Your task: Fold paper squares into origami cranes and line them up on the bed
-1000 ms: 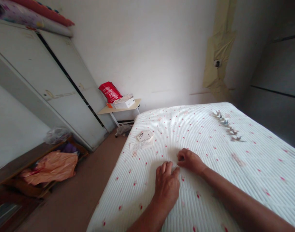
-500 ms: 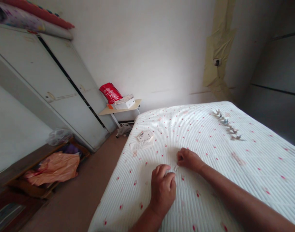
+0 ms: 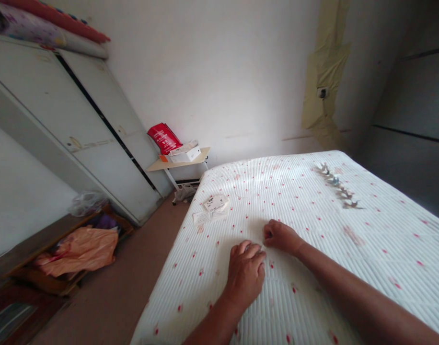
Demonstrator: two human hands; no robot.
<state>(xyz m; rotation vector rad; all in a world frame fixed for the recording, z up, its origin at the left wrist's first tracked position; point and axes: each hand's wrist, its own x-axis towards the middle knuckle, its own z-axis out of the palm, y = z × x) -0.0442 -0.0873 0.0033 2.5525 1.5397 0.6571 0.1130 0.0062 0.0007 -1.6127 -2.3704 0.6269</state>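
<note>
Our curled right hand (image 3: 281,237) pinches a small whitish paper-like sliver (image 3: 262,247) that could tear if our left hand (image 3: 245,274), grip unclear, tugs.

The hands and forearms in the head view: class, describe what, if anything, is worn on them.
The left hand and right hand are ungloved. Neither the left forearm nor the right forearm shows a sleeve, and no watch or bracelet is visible.

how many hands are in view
2, both over the bed: the left hand, and the right hand just beyond it, toward the right. No sign of others hidden.
</note>
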